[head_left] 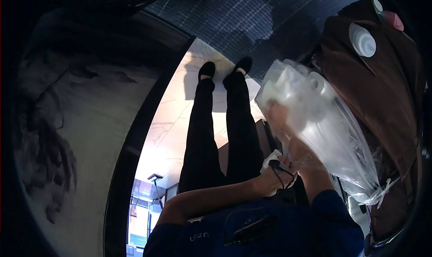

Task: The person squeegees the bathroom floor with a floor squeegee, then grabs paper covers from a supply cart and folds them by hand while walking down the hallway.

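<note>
My left hand [272, 178] is closed in front of my waist, beside my right forearm. A small white crumpled piece [271, 159], cloth or paper, sticks out of its fingers. A black plug-like piece with a looped cord [276, 167] lies against this hand. Thin clear plastic stretches between the left hand and the right forearm. My right hand [276, 113] is inside a large clear plastic bag [346, 140], seen through the film; its fingers are blurred. White rounded things [310, 88] show in the bag, their kind unclear. The bag's lower end is tied in a knot [378, 194].
Brown cloth [373, 99] hangs at the right, with a white round container [362, 40] and a pink item [393, 20] on it. A dark-edged bed-like surface [99, 108] fills the left. A dark woven surface [238, 18] is ahead, beyond the marble-patterned floor [168, 117].
</note>
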The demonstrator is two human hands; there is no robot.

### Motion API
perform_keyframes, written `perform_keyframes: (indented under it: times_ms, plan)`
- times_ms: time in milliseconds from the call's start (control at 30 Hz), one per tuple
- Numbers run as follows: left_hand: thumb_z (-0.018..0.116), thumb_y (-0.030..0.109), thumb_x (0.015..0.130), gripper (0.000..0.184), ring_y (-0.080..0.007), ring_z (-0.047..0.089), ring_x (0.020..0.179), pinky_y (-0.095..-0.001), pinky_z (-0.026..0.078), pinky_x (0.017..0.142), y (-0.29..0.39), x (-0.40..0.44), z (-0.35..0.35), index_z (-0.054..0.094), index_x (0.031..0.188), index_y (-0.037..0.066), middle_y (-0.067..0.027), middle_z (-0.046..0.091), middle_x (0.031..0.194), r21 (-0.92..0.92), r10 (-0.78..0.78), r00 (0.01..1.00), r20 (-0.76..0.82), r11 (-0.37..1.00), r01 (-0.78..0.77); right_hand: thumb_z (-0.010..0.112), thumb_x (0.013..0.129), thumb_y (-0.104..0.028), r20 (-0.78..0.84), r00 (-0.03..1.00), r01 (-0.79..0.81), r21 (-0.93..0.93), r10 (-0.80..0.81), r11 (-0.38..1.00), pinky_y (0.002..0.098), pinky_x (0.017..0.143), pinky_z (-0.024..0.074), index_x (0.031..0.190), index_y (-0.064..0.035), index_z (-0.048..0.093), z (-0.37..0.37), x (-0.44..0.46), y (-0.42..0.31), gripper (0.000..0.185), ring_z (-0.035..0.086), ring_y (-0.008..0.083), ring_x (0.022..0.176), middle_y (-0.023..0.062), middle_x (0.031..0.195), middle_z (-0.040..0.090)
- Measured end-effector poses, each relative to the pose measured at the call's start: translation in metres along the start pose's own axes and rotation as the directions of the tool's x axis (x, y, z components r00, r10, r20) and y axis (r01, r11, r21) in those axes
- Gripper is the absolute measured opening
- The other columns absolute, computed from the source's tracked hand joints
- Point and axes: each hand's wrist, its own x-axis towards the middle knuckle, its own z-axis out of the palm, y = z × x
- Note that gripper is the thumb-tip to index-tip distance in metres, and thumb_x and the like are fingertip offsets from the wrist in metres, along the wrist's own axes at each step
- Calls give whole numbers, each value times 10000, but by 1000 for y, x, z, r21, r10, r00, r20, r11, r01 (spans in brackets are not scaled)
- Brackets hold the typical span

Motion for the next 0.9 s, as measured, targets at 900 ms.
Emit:
perform_keyframes:
  times_ms: [900]
  plan:
    - [632,221,728,355,-247,505,822,-359,361,743,6,-1,32,585,1003,1,-96,529,881,-293,-137,986,-99,950,103,560,797,-179,374,895,-193,-168,244,967,420,725,511,884,-83,707,-48,16,-47,196,652,339,833,183,908,663]
